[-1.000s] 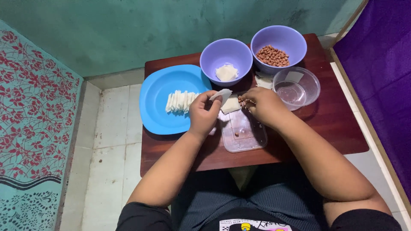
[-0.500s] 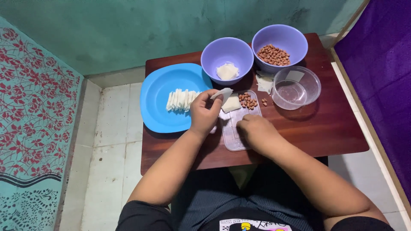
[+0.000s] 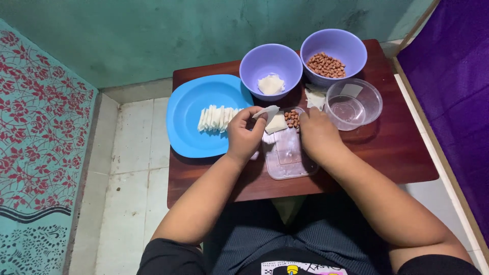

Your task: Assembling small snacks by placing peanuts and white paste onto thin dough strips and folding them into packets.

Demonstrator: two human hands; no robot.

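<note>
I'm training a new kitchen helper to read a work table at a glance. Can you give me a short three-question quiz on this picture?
1. True or false: the left hand holds a thin white wrapper sheet.
2. What fills the purple bowl at the table's far right corner? A) rice B) peanuts C) water
3. Where do the folded white wrappers lie in a row?

Key
1. True.
2. B.
3. On the blue plate, left of the hands; the right hand rests over the clear flat tray near loose peanuts.
</note>
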